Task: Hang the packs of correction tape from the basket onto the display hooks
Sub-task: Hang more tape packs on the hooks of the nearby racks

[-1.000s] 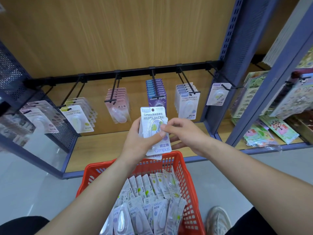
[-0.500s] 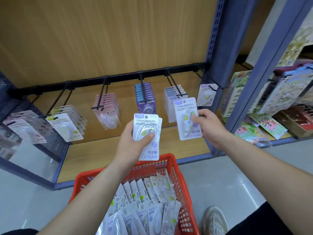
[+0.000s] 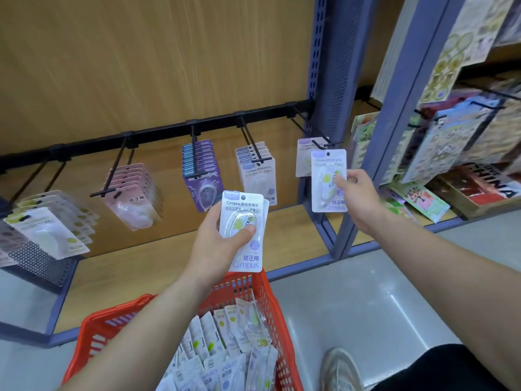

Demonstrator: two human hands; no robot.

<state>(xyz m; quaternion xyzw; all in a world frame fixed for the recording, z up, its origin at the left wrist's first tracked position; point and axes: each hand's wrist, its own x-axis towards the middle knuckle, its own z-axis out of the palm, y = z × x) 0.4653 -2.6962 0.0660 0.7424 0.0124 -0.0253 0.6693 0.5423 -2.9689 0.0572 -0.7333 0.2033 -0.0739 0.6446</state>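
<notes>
**A:** Which step is this?

**B:** Hanging. Your right hand (image 3: 358, 198) pinches one pack (image 3: 328, 180), thumb on its clear blister. You hold it upright just in front of the rightmost hook (image 3: 321, 139), where a single pack (image 3: 303, 160) already hangs. The punched hole sits just under the hook's tip, not yet threaded.

**A:** What does the next move need?

**B:** Probably a slight lift to line the hole up with the tip, then a slide back.

**A:** And the other hand?

**B:** Your left hand (image 3: 220, 244) grips a small stack of packs (image 3: 244, 230), thumb across the top one. It is above the red basket (image 3: 253, 289), which holds many more.

**A:** Anything crowding you?

**B:** The blue upright (image 3: 324, 80) stands just right of that hook. A fuller hook (image 3: 255, 165) hangs to its left.
</notes>
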